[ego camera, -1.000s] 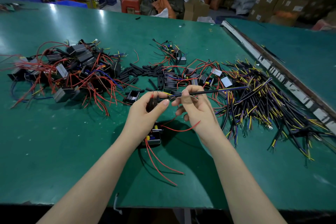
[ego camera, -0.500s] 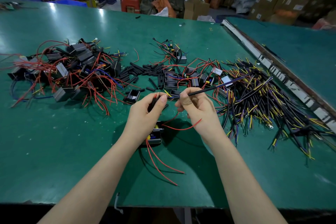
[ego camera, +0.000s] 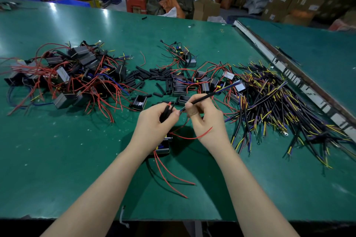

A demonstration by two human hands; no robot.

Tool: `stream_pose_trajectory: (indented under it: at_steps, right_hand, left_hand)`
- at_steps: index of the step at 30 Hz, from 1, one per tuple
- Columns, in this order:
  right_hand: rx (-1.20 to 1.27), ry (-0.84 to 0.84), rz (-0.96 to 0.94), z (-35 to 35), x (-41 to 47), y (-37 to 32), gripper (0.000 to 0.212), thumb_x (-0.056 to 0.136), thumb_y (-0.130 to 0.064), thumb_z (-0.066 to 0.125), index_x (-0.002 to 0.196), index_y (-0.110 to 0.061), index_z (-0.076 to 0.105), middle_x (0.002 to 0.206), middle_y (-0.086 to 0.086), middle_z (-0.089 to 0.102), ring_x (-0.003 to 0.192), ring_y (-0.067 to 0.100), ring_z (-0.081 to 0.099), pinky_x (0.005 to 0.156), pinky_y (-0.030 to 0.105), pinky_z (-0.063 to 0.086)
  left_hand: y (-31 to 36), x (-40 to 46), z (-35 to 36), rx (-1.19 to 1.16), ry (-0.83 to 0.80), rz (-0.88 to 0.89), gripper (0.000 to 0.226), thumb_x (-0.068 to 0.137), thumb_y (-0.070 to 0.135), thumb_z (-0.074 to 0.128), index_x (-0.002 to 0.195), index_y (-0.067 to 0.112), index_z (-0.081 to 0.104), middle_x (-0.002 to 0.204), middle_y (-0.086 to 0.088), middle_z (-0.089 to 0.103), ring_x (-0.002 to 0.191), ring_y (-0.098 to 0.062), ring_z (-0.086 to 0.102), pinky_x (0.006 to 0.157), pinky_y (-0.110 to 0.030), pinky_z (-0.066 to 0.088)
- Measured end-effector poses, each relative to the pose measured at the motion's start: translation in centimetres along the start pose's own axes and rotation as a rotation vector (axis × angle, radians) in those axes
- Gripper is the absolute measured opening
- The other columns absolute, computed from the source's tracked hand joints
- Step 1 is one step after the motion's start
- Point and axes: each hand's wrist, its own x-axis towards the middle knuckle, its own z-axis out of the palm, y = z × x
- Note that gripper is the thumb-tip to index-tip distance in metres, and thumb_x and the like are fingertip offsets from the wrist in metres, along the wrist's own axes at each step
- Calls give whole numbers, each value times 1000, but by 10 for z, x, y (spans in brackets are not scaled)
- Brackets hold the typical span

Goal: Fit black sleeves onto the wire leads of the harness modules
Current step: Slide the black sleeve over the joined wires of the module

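While both hands met just above the middle of the frame, I had the left hand (ego camera: 154,121) curled round a short black sleeve (ego camera: 166,114) together with a red lead whose tip poked out at the top, and the right hand (ego camera: 204,115) pinching a long sleeved wire bundle (ego camera: 210,94) that ran up and to the right, its blue and yellow ends fanning out past the sleeve. Below the left wrist a harness module (ego camera: 163,145) sat on the green bench (ego camera: 57,159), its red leads (ego camera: 169,175) trailing toward the lower centre. I judged the sleeve to be light, soft-walled tubing that would flatten if squeezed hard, so the hold belonged near its mouth, loose enough to keep the bore round. The leads looked thin and limp; gripped far back they would buckle, so I would take each one close behind its tip and feed it in short pushes. The stripped ends seemed fine and likely to fray or snag on the sleeve rim. A scatter of loose sleeves (ego camera: 150,75) lay at upper centre, a tangle of modules with red wires (ego camera: 73,75) filled the upper left, and a heap of black, yellow and purple harnesses (ego camera: 279,106) spread over the right. Whether the lead had fully entered the sleeve I could not tell, since the fingers hid the joint.
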Motion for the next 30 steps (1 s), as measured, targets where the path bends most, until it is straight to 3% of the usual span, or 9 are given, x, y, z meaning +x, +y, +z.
stream_pose_trajectory:
  at_steps: [4,9,12,14,17,20,23,25,30]
  right_hand:
    - [-237,-6,-123,2,0,1,19,99,-22,49,93,-9,61,84,9,65,80,35,61,67,42,48]
    - [-309,-103,-83,3,1,-1,27,102,-27,38,103,-9,58,94,0,64,93,29,60,77,44,47]
    - [-148,-83,-95,2,0,-2,22,102,-19,41,99,-6,59,83,-22,55,76,11,55,73,29,44]
    - [-99,-99,-120,0,0,-2,19,101,-16,42,96,-5,57,81,-20,52,71,1,47,69,15,38]
    - [-109,-133,-161,-2,2,2,13,100,-8,43,91,-16,50,78,-14,49,71,-6,47,69,6,35]
    - [-168,-218,-134,-3,3,5,24,95,-13,38,93,-36,41,80,-11,49,70,4,48,69,20,43]
    - [-146,-245,-69,-2,4,6,21,90,-22,33,94,-42,39,76,-12,50,65,3,49,65,21,41]
    - [-1,-238,-4,-3,5,5,16,96,-18,40,94,-34,41,74,-12,50,66,10,52,69,29,44]
    - [430,-289,157,-12,4,0,20,93,-3,56,92,-21,47,81,-2,52,64,-5,51,63,10,40]
  left_hand:
    - [2,0,1,40,1,-5,19,89,22,60,76,8,59,58,6,45,56,-6,38,56,-24,32]
    - [4,-1,2,19,-6,-27,21,90,22,59,73,12,55,55,8,43,54,-4,39,52,-18,30]
    - [4,0,3,8,-24,-49,24,92,24,56,73,11,51,56,7,41,54,-7,36,54,-25,30]
    - [5,0,3,16,-45,-58,25,93,26,54,76,9,50,60,5,45,57,-11,40,57,-30,32]
    - [6,0,2,6,-79,-65,24,94,27,54,75,13,51,62,5,47,64,-21,50,61,-36,39]
    - [7,0,4,30,-122,-56,25,94,24,53,70,21,46,60,6,47,61,-17,47,59,-33,35]
    - [8,0,5,27,-175,-44,24,95,23,51,73,13,46,62,-1,50,58,-14,41,56,-29,31]
    - [8,-1,5,17,-201,-47,25,96,25,48,79,6,48,68,-10,54,61,-16,43,58,-28,33]
    - [7,-2,2,-62,-148,-62,23,98,28,45,79,15,48,68,3,51,62,-8,44,59,-22,35]
